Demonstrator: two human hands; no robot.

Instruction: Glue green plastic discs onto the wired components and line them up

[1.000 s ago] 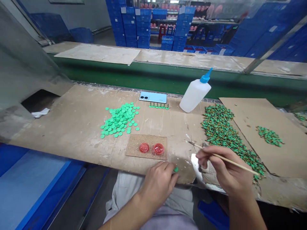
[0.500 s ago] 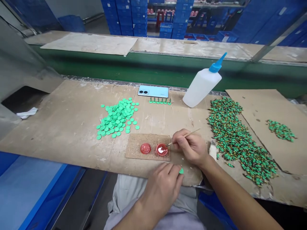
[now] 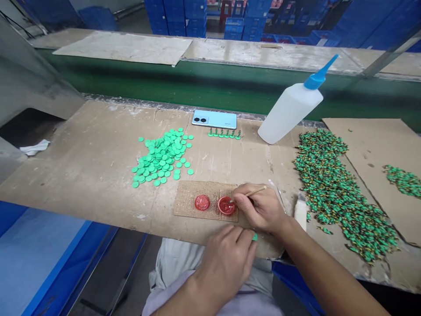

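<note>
Head view: I take the red cup (image 3: 225, 208) as the hub of my dial, twelve pointing to the bench's far edge, and read from left to right. Between nine and ten, far out, I see a crumpled white scrap (image 3: 35, 148) by the dark opening in the grey panel. At ten lies a loose pile of green discs (image 3: 162, 153), a few strays around its edge. At nine, just beside the hub, sits a red dish (image 3: 201, 202); it and the cup share a brown board (image 3: 187, 211). At six is the left hand (image 3: 227, 259), knuckles up, fingers curled in and nearly closed, pinching a green disc (image 3: 255, 237) that pokes out at the fingertips toward half past four. Near twelve lies a pale blue phone (image 3: 215, 119), and just in front of it a row of six little figures (image 3: 224, 134) on green bases. At three is the right hand (image 3: 263, 207), fingers folded tightly around a thin brush (image 3: 258, 190), whose tip is inside the cup's rim; whether it touches the bottom I can't tell. Between one and two stands a white bottle (image 3: 289, 114) with a blue nozzle. Further out at three come a pale-handled tool (image 3: 300, 214), then a big heap of green-and-dark pieces (image 3: 342, 193), then a smaller cluster (image 3: 404, 181) on cardboard.
</note>
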